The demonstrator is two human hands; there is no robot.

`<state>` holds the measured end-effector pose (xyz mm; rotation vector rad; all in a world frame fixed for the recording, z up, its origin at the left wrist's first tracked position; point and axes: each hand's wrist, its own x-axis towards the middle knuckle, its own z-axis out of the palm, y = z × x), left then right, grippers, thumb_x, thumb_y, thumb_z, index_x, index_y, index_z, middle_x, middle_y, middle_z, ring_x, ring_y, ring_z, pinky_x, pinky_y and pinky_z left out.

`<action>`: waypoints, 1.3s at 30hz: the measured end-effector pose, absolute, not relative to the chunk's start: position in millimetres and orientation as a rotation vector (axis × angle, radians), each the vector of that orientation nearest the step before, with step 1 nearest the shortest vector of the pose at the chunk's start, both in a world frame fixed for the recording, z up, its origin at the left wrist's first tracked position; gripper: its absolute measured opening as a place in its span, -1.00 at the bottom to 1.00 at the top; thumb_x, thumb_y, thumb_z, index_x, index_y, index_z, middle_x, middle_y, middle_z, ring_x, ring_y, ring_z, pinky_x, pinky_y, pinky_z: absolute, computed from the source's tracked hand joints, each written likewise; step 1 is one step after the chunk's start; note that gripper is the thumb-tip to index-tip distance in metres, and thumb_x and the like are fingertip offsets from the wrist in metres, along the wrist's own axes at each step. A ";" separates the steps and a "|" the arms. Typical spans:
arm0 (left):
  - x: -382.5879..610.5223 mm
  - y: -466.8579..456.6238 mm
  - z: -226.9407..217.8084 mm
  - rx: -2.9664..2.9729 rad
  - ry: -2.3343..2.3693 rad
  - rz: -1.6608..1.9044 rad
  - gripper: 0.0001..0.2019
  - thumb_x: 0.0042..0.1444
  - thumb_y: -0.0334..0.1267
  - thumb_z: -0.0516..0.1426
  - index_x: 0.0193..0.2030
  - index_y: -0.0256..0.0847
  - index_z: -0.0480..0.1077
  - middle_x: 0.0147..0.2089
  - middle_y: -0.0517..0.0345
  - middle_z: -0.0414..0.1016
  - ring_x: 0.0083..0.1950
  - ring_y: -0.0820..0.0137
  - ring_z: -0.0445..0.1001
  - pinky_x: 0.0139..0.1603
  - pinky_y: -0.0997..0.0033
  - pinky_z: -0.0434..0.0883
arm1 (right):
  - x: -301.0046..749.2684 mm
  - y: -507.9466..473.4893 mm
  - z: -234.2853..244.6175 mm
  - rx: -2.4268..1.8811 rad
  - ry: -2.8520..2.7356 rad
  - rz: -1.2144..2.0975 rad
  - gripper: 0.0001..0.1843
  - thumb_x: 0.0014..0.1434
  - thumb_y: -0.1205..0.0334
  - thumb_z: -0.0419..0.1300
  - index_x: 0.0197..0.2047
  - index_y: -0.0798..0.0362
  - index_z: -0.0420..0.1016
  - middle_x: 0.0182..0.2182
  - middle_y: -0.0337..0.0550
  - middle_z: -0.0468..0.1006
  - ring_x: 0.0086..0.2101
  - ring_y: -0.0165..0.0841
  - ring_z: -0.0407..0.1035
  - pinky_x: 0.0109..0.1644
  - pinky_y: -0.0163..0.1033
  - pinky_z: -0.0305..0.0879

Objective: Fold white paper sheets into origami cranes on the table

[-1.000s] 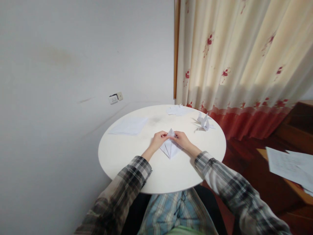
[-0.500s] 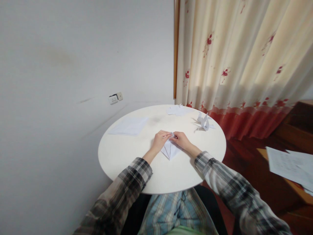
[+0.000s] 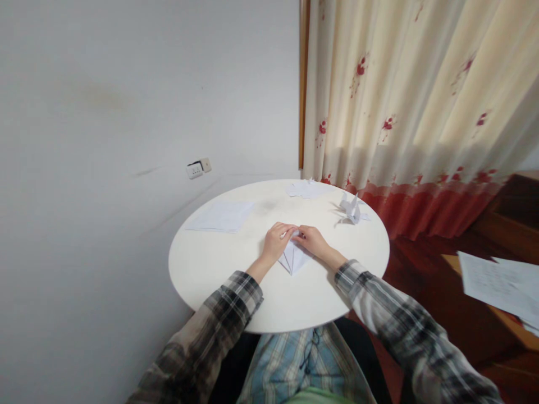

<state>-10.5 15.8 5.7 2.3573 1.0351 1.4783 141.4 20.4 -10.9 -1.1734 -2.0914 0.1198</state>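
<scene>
A partly folded white paper (image 3: 295,259) lies on the round white table (image 3: 219,269), its point toward me. My left hand (image 3: 277,241) presses down on the paper's far left part, fingers curled together over it. My right hand (image 3: 310,240) pinches the far right part, fingertips meeting the left hand's at the top of the fold. The far end of the paper is hidden under both hands.
A finished white paper crane (image 3: 351,209) stands at the table's far right. A stack of white sheets (image 3: 221,216) lies at the far left, and loose folded papers (image 3: 306,189) at the back edge. A curtain hangs behind; more sheets (image 3: 497,283) rest on a wooden surface to the right.
The raised tip of the paper has been pressed down flat beneath my fingers. Both hands have closed in over the fold and stayed in place.
</scene>
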 end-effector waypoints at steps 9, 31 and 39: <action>-11.3 16.6 5.8 2.344 1.164 1.465 -0.76 0.16 -0.26 -0.04 -0.37 -0.25 0.41 -0.38 0.11 0.46 -0.31 0.42 0.37 -0.27 0.45 0.30 | 140.1 20.9 -10.5 -1.163 -2.086 0.141 -0.87 0.04 0.26 0.19 -0.48 0.13 0.38 -0.56 -0.26 0.37 -0.54 -0.48 0.13 -0.43 -0.39 -0.01; -16.9 27.5 -0.6 2.256 1.198 1.375 -0.83 0.11 -0.23 0.04 -0.34 -0.21 0.44 -0.34 0.14 0.48 -0.27 0.42 0.40 -0.24 0.46 0.30 | 141.2 25.2 -11.3 -1.108 -1.872 0.166 -0.79 0.04 0.21 0.16 -0.55 0.11 0.32 -0.61 -0.30 0.29 -0.54 -0.48 0.12 -0.43 -0.38 0.01; -19.1 32.7 -3.1 2.293 1.285 1.335 -0.86 0.09 -0.25 0.07 -0.34 -0.19 0.44 -0.35 0.15 0.47 -0.28 0.41 0.38 -0.23 0.42 0.29 | 143.3 24.5 -8.0 -1.126 -1.720 0.102 -0.77 0.06 0.17 0.12 -0.56 0.08 0.27 -0.59 -0.29 0.28 -0.53 -0.45 0.13 -0.43 -0.36 0.04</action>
